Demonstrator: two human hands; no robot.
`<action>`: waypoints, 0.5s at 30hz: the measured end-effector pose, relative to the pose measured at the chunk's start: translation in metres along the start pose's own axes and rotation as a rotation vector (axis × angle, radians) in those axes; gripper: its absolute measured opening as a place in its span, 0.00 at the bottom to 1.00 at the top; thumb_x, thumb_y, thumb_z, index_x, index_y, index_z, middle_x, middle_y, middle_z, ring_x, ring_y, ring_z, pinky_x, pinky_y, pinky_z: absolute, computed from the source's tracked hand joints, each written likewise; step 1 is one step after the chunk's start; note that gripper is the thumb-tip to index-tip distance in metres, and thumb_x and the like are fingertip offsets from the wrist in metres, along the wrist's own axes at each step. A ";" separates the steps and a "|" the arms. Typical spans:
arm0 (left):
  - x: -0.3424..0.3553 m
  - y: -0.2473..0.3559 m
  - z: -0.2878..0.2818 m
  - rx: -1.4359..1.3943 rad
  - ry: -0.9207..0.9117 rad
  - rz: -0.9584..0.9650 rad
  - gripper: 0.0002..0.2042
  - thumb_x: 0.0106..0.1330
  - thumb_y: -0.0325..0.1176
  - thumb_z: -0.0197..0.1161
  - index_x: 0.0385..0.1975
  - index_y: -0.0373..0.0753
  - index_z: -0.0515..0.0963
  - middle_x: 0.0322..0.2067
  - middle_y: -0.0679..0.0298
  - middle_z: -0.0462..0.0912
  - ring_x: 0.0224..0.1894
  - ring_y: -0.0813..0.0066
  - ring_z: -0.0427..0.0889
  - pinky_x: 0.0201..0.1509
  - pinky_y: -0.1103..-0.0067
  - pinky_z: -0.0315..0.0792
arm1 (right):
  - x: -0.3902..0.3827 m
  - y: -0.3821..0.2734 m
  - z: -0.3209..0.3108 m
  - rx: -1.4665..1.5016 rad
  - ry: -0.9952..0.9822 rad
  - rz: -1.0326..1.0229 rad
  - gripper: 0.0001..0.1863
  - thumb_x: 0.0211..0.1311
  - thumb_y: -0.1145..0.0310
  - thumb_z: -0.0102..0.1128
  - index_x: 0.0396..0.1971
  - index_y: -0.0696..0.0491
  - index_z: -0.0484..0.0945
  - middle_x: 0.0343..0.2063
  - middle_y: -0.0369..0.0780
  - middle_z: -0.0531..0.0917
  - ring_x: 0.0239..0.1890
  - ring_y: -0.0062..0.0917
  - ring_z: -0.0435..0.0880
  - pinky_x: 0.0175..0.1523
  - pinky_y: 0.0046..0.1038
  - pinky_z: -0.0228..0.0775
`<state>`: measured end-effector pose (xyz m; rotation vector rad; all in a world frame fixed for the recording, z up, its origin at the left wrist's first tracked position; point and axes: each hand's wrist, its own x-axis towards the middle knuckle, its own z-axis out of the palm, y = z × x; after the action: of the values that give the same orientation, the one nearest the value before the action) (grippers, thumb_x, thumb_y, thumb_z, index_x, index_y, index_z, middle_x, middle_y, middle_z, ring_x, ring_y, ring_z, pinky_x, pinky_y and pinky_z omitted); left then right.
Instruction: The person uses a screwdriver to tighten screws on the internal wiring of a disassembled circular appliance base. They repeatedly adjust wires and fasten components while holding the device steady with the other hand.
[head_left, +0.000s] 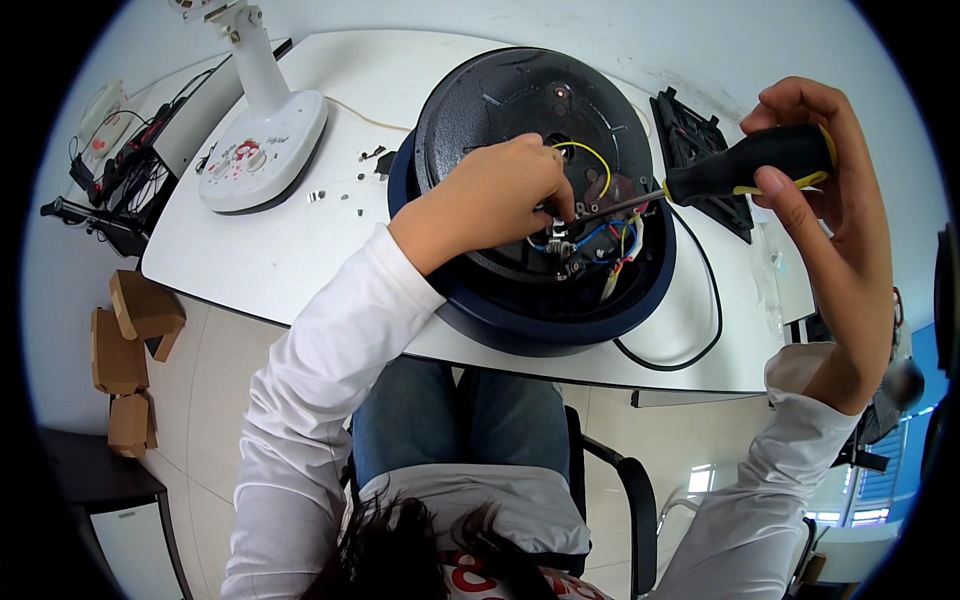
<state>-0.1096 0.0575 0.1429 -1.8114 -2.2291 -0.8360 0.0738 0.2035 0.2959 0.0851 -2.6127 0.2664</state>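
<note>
My right hand (828, 190) grips a screwdriver (740, 163) by its black-and-yellow handle. The screwdriver's thin shaft runs left and slightly down to small metal fittings inside an opened round appliance. Beside the shaft's tip, my left hand (500, 195) is closed, thumb and fingers pinched at the fittings; what lies between them is too small to make out. The black round pan-like part (490, 95) sits tilted in a dark blue round housing (520, 335). Yellow, blue, red and white wires (622, 245) show in the gap at its right.
Behind the appliance at right lies a black tool case (695, 125). A black cord (716, 300) loops over the white table (270, 262). A white fan stand (265, 150) stands at left, near small loose parts (360, 178). Cardboard boxes (120, 350) sit on the floor.
</note>
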 end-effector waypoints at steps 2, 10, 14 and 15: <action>0.001 0.000 0.000 -0.005 -0.006 0.002 0.07 0.49 0.28 0.66 0.28 0.48 0.83 0.30 0.71 0.75 0.40 0.69 0.73 0.43 0.75 0.71 | -0.001 -0.001 -0.001 -0.003 -0.003 0.010 0.21 0.60 0.67 0.58 0.53 0.53 0.67 0.43 0.40 0.78 0.45 0.23 0.79 0.48 0.23 0.72; -0.001 0.001 -0.001 -0.005 -0.018 -0.014 0.06 0.49 0.28 0.66 0.27 0.48 0.83 0.30 0.71 0.76 0.40 0.70 0.73 0.42 0.75 0.71 | -0.003 0.004 -0.002 0.043 -0.029 -0.043 0.22 0.60 0.69 0.56 0.53 0.55 0.65 0.46 0.42 0.76 0.47 0.24 0.78 0.50 0.23 0.70; -0.001 0.002 -0.002 -0.007 -0.014 -0.012 0.06 0.49 0.28 0.67 0.27 0.48 0.83 0.30 0.71 0.76 0.40 0.70 0.73 0.42 0.75 0.71 | -0.005 0.006 -0.003 0.071 -0.009 -0.084 0.22 0.60 0.70 0.56 0.54 0.55 0.64 0.46 0.42 0.75 0.47 0.24 0.78 0.49 0.24 0.71; -0.001 0.002 -0.002 -0.007 -0.013 -0.012 0.06 0.49 0.28 0.67 0.27 0.48 0.83 0.30 0.71 0.76 0.40 0.70 0.73 0.42 0.75 0.71 | -0.005 0.006 -0.003 0.071 -0.012 -0.083 0.22 0.60 0.70 0.56 0.54 0.55 0.64 0.46 0.42 0.75 0.46 0.24 0.78 0.49 0.24 0.71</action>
<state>-0.1079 0.0560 0.1448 -1.8135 -2.2495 -0.8379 0.0789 0.2099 0.2953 0.2195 -2.6038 0.3300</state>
